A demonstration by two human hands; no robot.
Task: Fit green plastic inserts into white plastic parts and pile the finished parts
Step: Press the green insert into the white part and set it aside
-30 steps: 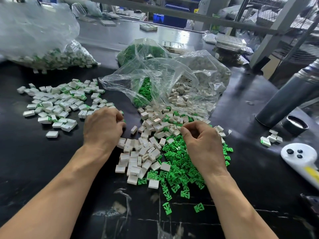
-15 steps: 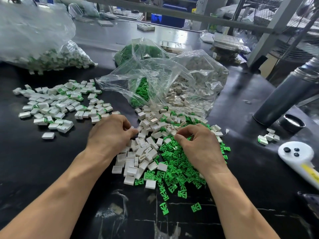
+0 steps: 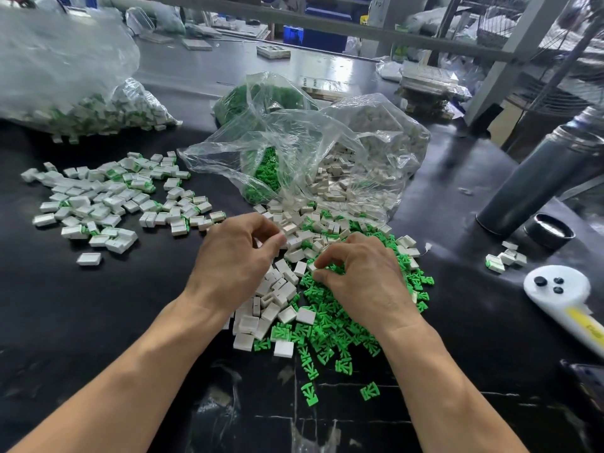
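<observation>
Left hand (image 3: 238,256) has come in from the finished pile (image 3: 108,197), fingers curled over the white parts (image 3: 281,289); whether it pinches one, cannot tell. Right hand (image 3: 362,276), curled, pinches a green insert (image 3: 333,269) atop the green heap (image 3: 340,331), closer to the left hand than a second ago. Two open bags (image 3: 310,152) feed both heaps; third bag (image 3: 65,76) far left. Two stray inserts lie near the bare table (image 3: 81,322) front.

A small factory assembly workshop was shown: loose plastic parts were heaped by the hundred on a black tabletop (image 3: 98,322), bulk stock was kept in clear bags (image 3: 327,152), and metal racking (image 3: 510,44) was seen behind.
</observation>
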